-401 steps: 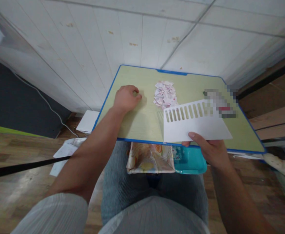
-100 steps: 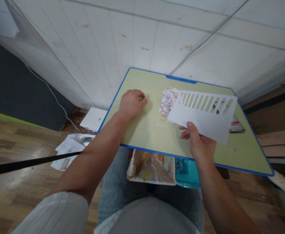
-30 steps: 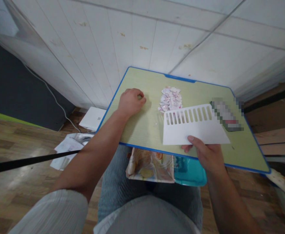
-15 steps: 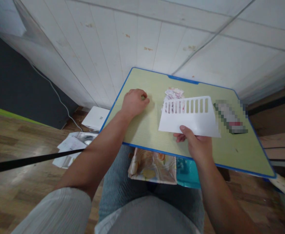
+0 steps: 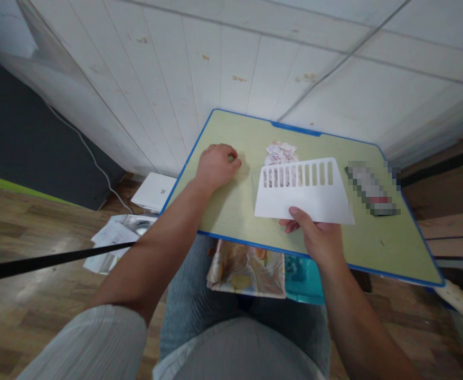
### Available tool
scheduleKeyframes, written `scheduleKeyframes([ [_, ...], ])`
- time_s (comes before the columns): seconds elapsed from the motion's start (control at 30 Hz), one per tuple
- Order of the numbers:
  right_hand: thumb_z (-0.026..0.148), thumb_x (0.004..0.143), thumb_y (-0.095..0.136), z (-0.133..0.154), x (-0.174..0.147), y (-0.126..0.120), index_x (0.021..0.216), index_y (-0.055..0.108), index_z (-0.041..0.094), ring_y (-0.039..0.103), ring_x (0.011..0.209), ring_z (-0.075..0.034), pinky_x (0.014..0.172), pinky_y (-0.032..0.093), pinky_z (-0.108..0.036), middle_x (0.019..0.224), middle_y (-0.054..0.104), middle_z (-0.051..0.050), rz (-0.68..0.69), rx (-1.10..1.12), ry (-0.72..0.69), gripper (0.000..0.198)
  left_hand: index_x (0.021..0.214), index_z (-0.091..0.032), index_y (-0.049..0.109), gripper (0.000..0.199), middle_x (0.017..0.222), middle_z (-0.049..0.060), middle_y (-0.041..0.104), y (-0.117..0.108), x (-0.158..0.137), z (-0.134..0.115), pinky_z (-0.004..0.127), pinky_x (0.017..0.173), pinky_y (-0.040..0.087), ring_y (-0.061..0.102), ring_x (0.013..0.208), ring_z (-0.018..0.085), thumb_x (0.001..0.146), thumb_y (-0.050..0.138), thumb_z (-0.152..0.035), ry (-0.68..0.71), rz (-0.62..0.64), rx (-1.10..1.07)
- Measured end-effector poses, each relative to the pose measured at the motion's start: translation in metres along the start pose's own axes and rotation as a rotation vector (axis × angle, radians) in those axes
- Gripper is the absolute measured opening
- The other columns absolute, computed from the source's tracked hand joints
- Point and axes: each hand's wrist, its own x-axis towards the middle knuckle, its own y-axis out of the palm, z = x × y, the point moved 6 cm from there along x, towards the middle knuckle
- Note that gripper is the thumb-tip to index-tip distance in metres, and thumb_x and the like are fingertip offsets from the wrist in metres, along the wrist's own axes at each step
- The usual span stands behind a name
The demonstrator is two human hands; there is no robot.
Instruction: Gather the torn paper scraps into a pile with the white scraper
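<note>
A white sheet (image 5: 284, 199) with a row of long rounded slots along its far edge is gripped at its near edge by my right hand (image 5: 322, 237). My thumb lies on top and the other fingers go underneath. The sheet is held over the table, and through some slots the pile of small pale paper pieces (image 5: 282, 152) shows behind it. On the left part of the table rests my left hand (image 5: 217, 166), its fingers curled in toward the thumb. Whether anything is inside those fingers is hidden.
The yellow-green table (image 5: 231, 211) has a blue rim and stands against a white panelled wall (image 5: 199, 79). A blurred-out flat object (image 5: 371, 190) lies at its right. Under the front edge are a patterned cloth (image 5: 251, 269) and a teal container (image 5: 304, 279). A white box (image 5: 154, 191) stands at left.
The slotted sheet has come slightly toward me and its tilt has changed a little. My left hand stays in place, curled. The whole view has shifted slightly left.
</note>
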Motion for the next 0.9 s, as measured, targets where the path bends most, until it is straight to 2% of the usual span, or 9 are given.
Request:
scheduleKeyframes([
  [0.17, 0.059, 0.091, 0.091, 0.015, -0.002, 0.000, 0.073, 0.080, 0.024, 0.072, 0.053, -0.023, 0.060, 0.068, -0.039, 0.070, 0.083, -0.009, -0.043, 0.056, -0.003, 0.042, 0.113, -0.027, 0.090, 0.023, 0.134, 0.011, 0.089, 0.000, 0.000, 0.000, 0.056, 0.128, 0.054, 0.074, 0.137, 0.038, 0.101, 0.071, -0.032, -0.002, -0.001, 0.007],
  [0.3, 0.062, 0.086, 0.096, 0.011, 0.000, -0.006, 0.076, 0.080, 0.022, 0.074, 0.053, -0.023, 0.059, 0.069, -0.038, 0.073, 0.085, -0.011, -0.115, 0.060, 0.028, 0.044, 0.113, -0.025, 0.090, 0.024, 0.135, 0.013, 0.089, 0.000, 0.000, -0.001, 0.056, 0.127, 0.054, 0.075, 0.137, 0.038, 0.101, 0.070, -0.032, 0.005, 0.000, 0.012],
  [0.47, 0.069, 0.086, 0.096, 0.006, 0.000, -0.008, 0.072, 0.081, 0.022, 0.076, 0.055, -0.024, 0.060, 0.071, -0.038, 0.072, 0.084, -0.012, -0.113, 0.039, 0.034, 0.051, 0.114, -0.025, 0.089, 0.024, 0.137, 0.012, 0.089, 0.001, 0.000, 0.000, 0.055, 0.127, 0.054, 0.075, 0.137, 0.037, 0.101, 0.070, -0.032, 0.005, -0.007, 0.035],
  [0.63, 0.066, 0.084, 0.098, 0.006, -0.002, -0.019, 0.075, 0.082, 0.022, 0.074, 0.053, -0.024, 0.056, 0.068, -0.037, 0.072, 0.085, -0.011, -0.168, 0.037, 0.019, 0.048, 0.113, -0.025, 0.090, 0.023, 0.135, 0.012, 0.089, 0.002, 0.001, 0.000, 0.054, 0.127, 0.055, 0.075, 0.137, 0.037, 0.101, 0.071, -0.031, 0.007, -0.013, 0.037],
  [0.9, 0.058, 0.092, 0.092, 0.011, -0.007, -0.025, 0.065, 0.081, 0.024, 0.078, 0.059, -0.025, 0.066, 0.071, -0.038, 0.067, 0.081, -0.009, -0.079, -0.039, -0.058, 0.045, 0.114, -0.023, 0.090, 0.025, 0.136, 0.013, 0.089, 0.003, 0.001, 0.001, 0.054, 0.127, 0.055, 0.076, 0.136, 0.037, 0.101, 0.070, -0.030, 0.018, -0.021, 0.039],
])
